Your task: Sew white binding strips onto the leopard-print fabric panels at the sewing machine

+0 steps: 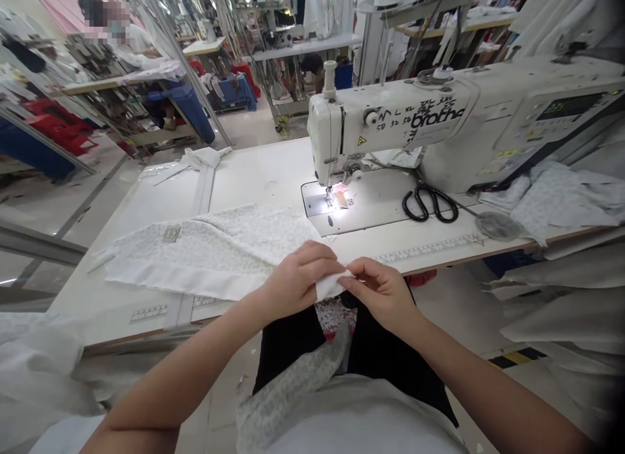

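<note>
A: Quick one, near to far. Where's the cloth?

B: White end of the cloth point(229, 245) is between the hands, over the lap at the worktop's front edge. The rest spreads left.

A: Risk?

B: My guess: the end creases or skews if the hands tug unevenly, or slips out if the right pinch loosens. Cloth could also drag crooked, with most of it lying loose.

A: Pose?

B: Forearms come in from both lower corners and converge. Left hand point(300, 278): back up, fingers curled over the cloth, grip closed on it. Right hand point(385, 297): thumb and index pinched together on the tip of that end, other fingers bent. Hands almost meet.

A: Beyond?

B: Worktop point(258, 170), ruler point(430, 247) along its front edge, right of the hands. Then scissors point(432, 203), black handles toward us, lying right of the needle point(329, 193). Machine point(385, 122) behind, its lamp lit; the cloth is just left of the needle plate, not under the needle.

A: Far end?

B: Other sewing stations, one co-worker point(129, 37) upper left. Done.
</note>
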`<state>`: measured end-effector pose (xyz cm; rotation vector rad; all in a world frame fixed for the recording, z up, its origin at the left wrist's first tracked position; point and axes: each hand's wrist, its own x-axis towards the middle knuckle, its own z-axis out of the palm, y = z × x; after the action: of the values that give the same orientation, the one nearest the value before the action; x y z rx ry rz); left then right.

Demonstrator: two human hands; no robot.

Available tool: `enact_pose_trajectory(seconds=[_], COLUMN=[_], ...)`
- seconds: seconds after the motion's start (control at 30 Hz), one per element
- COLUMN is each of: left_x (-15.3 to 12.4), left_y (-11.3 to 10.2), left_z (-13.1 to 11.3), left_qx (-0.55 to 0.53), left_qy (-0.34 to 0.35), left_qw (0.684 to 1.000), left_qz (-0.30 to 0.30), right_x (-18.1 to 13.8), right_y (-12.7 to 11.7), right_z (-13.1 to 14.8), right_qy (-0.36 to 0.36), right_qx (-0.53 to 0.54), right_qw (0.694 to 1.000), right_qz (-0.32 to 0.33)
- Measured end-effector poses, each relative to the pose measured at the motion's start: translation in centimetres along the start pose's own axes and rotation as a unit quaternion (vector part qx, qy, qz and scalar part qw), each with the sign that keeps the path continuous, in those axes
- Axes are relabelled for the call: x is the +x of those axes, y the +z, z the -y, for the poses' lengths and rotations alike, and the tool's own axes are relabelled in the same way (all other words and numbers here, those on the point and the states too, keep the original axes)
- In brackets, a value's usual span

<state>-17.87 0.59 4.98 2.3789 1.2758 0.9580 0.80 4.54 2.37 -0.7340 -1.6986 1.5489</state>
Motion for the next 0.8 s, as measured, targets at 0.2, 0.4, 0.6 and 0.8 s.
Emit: enact_pose_trajectory(seconds=[0.2, 0.4, 0.6, 0.8], left_x=[0.1, -1.2, -1.6, -1.5], left_y=[0.8, 2.3, 2.6, 3.0], left_z=[-4.4, -8.1, -6.8, -6.1], left_qx=[-0.321, -0.558, -0.062, 0.059], left_qy=[-0.243, -0.312, -0.332, -0.325], left_qw=[0.915, 0.768, 0.934, 0.926], left_qz=[-0.02, 0.041, -0.114, -0.181], right_x=[-1.0, -0.3, -2.0, -3.2], right_y=[-1.0, -1.4, 0.0, 2.7], right_z=[1.7, 0.8, -0.1, 0.7], right_qy=[-0.042, 0.095, 0.054, 0.039], right_qx=[0.032, 0.18, 0.062, 0.047], right_qw=[0.998, 0.944, 0.996, 0.998], right_qz=[0.027, 0.261, 0.036, 0.029])
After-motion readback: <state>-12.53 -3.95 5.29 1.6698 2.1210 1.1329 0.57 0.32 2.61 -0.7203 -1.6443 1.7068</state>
